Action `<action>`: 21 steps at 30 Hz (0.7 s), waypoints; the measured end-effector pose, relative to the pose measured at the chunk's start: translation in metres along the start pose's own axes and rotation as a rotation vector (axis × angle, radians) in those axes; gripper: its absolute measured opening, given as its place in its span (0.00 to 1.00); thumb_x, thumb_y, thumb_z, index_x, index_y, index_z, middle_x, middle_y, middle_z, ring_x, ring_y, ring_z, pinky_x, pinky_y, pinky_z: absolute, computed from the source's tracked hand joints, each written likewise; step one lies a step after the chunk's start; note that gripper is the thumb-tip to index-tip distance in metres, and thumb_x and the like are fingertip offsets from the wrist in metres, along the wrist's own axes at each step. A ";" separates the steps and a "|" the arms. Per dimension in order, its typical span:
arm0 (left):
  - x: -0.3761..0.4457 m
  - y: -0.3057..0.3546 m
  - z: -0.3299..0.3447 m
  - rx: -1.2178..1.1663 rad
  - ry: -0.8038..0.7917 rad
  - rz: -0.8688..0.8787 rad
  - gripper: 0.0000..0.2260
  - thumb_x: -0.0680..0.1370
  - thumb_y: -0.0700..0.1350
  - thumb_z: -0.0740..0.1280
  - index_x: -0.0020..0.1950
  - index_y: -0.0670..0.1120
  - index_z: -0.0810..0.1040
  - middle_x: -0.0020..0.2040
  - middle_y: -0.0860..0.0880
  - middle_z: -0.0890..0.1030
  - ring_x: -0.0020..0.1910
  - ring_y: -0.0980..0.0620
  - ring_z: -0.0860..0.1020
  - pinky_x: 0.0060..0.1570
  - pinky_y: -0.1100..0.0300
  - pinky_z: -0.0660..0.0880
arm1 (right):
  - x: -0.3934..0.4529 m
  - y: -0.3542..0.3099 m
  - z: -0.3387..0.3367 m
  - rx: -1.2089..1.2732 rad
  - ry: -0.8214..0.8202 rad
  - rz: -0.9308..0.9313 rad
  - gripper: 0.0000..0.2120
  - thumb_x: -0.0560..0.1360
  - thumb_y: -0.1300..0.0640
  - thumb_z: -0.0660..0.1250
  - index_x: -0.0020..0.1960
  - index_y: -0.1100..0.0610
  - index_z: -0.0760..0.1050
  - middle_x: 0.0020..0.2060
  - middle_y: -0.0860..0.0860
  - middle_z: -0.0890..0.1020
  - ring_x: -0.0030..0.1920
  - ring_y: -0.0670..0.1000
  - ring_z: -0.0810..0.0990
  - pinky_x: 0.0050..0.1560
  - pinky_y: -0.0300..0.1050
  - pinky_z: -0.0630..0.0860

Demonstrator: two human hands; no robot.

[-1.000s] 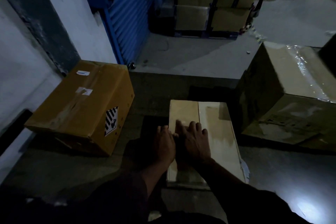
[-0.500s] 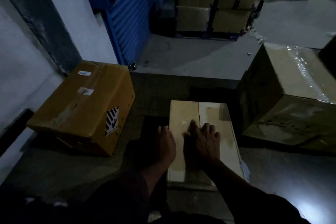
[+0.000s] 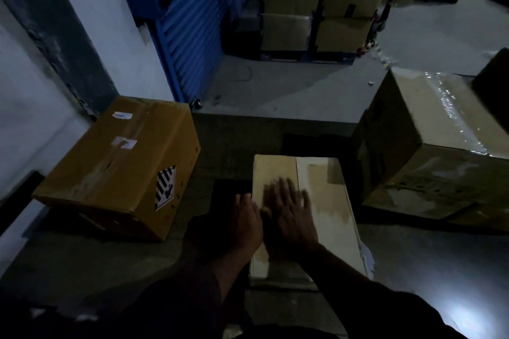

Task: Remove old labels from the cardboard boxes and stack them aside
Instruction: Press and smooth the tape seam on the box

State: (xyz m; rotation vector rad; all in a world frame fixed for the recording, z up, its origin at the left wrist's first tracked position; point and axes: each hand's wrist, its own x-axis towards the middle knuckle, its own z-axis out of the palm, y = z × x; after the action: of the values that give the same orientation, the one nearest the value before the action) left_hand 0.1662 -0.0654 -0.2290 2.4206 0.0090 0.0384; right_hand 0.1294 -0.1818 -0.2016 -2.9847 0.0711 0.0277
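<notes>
- Flattened box (image 3: 322, 201) lies with its long axis running away from us.
- Our right hand (image 3: 289, 215) spreads flat on it, fingers straight.
- Our left hand (image 3: 246, 221) rests at its left edge, fingers relaxed.

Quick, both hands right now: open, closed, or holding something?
Left hand: at the left edge of the pale box; fingers too dark to tell.
Right hand: open, fingers spread flat on the box top, holding nothing.

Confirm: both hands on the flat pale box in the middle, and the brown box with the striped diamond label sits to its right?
Not quite. In the head view the brown box with the striped diamond label sits left of the pale box, not right. Both the left hand and right hand are on it.
</notes>
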 end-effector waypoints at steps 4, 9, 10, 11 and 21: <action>-0.001 0.000 -0.002 -0.001 -0.003 0.022 0.15 0.83 0.47 0.53 0.60 0.42 0.75 0.57 0.43 0.75 0.54 0.44 0.75 0.53 0.52 0.71 | 0.002 0.001 0.005 -0.052 -0.069 0.012 0.32 0.81 0.37 0.38 0.80 0.51 0.42 0.79 0.50 0.42 0.79 0.52 0.39 0.76 0.61 0.38; -0.001 0.004 -0.005 0.001 -0.009 0.018 0.14 0.83 0.47 0.53 0.59 0.43 0.75 0.56 0.44 0.74 0.53 0.45 0.75 0.53 0.50 0.72 | 0.002 0.001 -0.006 -0.042 -0.044 0.185 0.36 0.79 0.37 0.34 0.80 0.58 0.43 0.79 0.53 0.44 0.78 0.54 0.36 0.72 0.64 0.32; 0.000 0.003 -0.005 -0.006 -0.014 0.018 0.14 0.82 0.47 0.53 0.58 0.43 0.75 0.57 0.43 0.74 0.53 0.44 0.75 0.53 0.49 0.73 | 0.005 -0.004 -0.005 -0.016 -0.037 0.127 0.36 0.78 0.38 0.33 0.80 0.57 0.43 0.79 0.53 0.44 0.78 0.54 0.35 0.72 0.62 0.32; 0.001 0.001 -0.005 -0.006 -0.025 0.016 0.14 0.82 0.46 0.53 0.58 0.43 0.75 0.57 0.43 0.74 0.53 0.43 0.75 0.53 0.48 0.73 | 0.007 -0.008 -0.003 0.007 -0.047 0.052 0.35 0.78 0.39 0.33 0.80 0.56 0.43 0.80 0.53 0.44 0.77 0.53 0.34 0.73 0.61 0.33; 0.000 0.003 -0.004 0.032 -0.067 0.001 0.16 0.84 0.46 0.52 0.66 0.43 0.72 0.67 0.42 0.71 0.66 0.43 0.70 0.64 0.51 0.66 | 0.003 0.007 -0.007 -0.037 -0.035 0.146 0.39 0.75 0.35 0.27 0.80 0.55 0.43 0.79 0.52 0.43 0.78 0.55 0.35 0.71 0.62 0.29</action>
State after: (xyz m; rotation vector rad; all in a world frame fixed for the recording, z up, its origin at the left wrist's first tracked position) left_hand 0.1658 -0.0652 -0.2242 2.4523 -0.0228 -0.0424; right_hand 0.1322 -0.1900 -0.1961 -3.0080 0.2878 0.0986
